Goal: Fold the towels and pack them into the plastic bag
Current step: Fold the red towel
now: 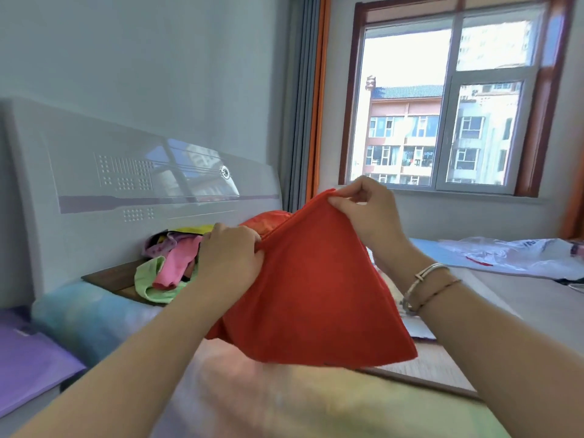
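Note:
A red towel (pixel 316 289) hangs in the air above the bed, held up by both hands. My left hand (pixel 230 257) grips its left edge. My right hand (pixel 368 210), with bracelets at the wrist, pinches the top corner higher up. Behind the left hand lies a heap of towels (pixel 167 263) in pink, light green, purple and yellow. A clear plastic bag (pixel 518 254) with red and blue print lies flat on the bed at the right.
The bed's white headboard (pixel 126 172) stands at the left, with a wooden board (pixel 110 276) under the heap. A pastel pillow (pixel 85 314) and a purple folder (pixel 28 358) lie at the lower left. A window (pixel 442 99) is behind.

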